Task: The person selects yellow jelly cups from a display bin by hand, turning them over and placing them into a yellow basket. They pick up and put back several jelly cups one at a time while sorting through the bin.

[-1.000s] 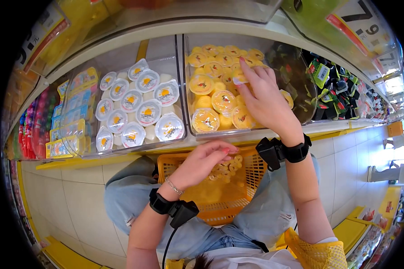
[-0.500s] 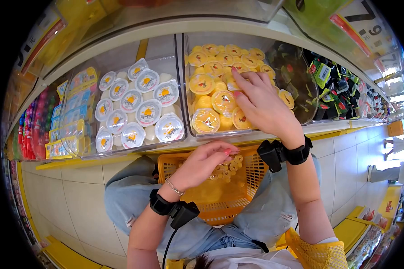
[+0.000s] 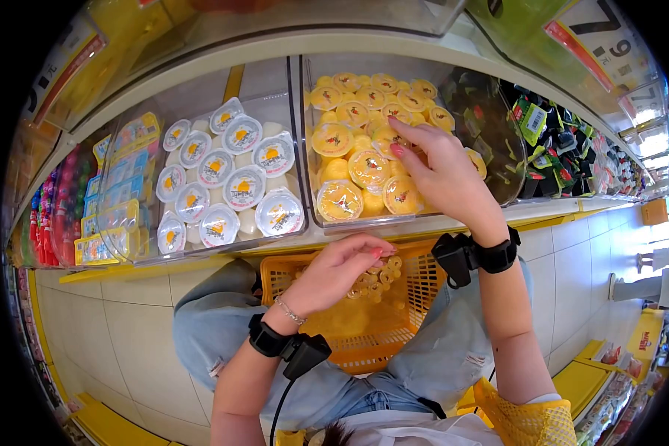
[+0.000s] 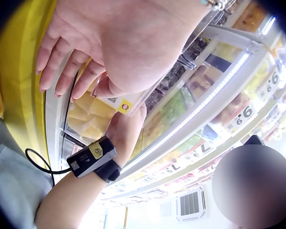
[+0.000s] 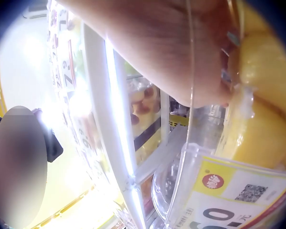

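In the head view, my right hand (image 3: 446,175) is over a clear bin (image 3: 394,220) of yellow jelly cups (image 3: 369,169). Its thumb and index finger are at the right edge of one jelly cup (image 3: 386,140), whose printed lid faces up; the other fingers are curled behind, partly hidden. The right wrist view has this hand (image 5: 167,52) inside the bin wall, fingertips against yellow cups (image 5: 257,129). Relaxed and holding nothing, my left hand (image 3: 334,271) hovers over a yellow basket (image 3: 424,286) with small yellow cups in it; the left wrist view shows its palm (image 4: 119,43).
Left of the yellow cups, another clear bin holds white-lidded cups (image 3: 245,186). Dark packets (image 3: 554,137) lie farther right. A shelf edge (image 3: 223,63) with price tags (image 3: 598,44) overhangs the bins. The basket stands between the person's knees.
My right hand has shifted slightly right, and the jelly cup by its thumb, tilted before, now shows its lid face up. The left hand has stayed over the basket.
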Demonstrator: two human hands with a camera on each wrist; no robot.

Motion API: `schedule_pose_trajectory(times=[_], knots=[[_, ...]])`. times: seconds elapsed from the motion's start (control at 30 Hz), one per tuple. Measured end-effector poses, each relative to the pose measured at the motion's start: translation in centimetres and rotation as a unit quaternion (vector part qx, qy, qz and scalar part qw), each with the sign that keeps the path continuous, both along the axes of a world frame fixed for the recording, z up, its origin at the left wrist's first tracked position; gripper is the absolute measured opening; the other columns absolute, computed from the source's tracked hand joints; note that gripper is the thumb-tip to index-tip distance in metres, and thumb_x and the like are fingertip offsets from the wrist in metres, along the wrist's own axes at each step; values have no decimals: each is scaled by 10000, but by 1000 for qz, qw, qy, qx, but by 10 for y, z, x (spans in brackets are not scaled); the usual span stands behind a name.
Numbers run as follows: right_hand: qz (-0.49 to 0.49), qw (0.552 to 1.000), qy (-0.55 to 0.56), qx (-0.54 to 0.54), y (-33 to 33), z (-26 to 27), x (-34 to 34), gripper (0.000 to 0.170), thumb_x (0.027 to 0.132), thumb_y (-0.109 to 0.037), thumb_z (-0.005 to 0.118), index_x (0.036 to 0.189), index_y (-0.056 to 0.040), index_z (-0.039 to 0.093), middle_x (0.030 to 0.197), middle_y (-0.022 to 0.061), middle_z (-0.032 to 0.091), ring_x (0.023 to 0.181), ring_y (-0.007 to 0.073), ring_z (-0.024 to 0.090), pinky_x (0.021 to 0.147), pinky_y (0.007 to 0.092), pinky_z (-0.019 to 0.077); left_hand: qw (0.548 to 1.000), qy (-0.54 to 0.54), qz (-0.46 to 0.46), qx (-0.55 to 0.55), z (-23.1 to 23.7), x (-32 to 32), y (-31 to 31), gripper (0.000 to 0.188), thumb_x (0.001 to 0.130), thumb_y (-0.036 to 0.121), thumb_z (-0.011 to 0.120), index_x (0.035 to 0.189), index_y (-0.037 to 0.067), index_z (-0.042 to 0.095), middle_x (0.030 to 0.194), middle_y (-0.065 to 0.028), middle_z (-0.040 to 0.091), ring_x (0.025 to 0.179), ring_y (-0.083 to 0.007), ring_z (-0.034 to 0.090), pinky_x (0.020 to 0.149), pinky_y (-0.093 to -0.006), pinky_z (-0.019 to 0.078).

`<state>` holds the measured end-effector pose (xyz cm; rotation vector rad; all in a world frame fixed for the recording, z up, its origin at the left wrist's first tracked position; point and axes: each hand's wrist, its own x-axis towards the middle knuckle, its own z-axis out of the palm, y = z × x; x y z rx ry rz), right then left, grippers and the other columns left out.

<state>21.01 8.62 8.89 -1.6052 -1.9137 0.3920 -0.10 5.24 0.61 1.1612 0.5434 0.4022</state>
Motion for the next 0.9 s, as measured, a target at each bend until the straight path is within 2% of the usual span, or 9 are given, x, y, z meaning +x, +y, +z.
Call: schedule_pose_trajectory(times=[0.33, 0.53, 0.63, 0.9], knots=[[6, 999, 41, 19, 0, -3, 1, 336, 899, -123, 585, 1189, 46, 588, 907, 247, 617, 856, 394, 595, 763, 424, 463, 1000, 6, 1, 3, -1, 0, 0, 316, 1009, 179, 431, 1235, -2, 558, 1218, -94, 596, 1120, -179, 573, 980, -316, 443], [1, 1000, 2, -5, -1, 1, 0, 329, 899, -138, 592, 1180, 33, 599, 902, 238, 617, 839, 380, 596, 753, 416, 467, 1000, 9, -3, 11, -2, 1, 0, 309, 1010, 165, 426, 1232, -5, 557, 1216, -97, 595, 1121, -182, 573, 982, -320, 444], [-14, 1000, 20, -10, -1, -2, -2, 334, 894, -165, 608, 1166, 28, 603, 905, 227, 620, 836, 374, 596, 751, 417, 471, 1000, 6, -2, 10, -4, 2, 0, 305, 1008, 157, 427, 1228, -11, 556, 1210, -100, 595, 1121, -186, 572, 984, -325, 445], [-25, 998, 35, 47, 0, -6, -3, 324, 888, -158, 606, 1140, 46, 596, 973, 238, 627, 881, 385, 603, 795, 415, 478, 1000, 1, 1, 6, -5, 3, 0, 300, 1004, 144, 433, 1221, -24, 556, 1203, -105, 597, 1124, -194, 569, 993, -339, 445]])
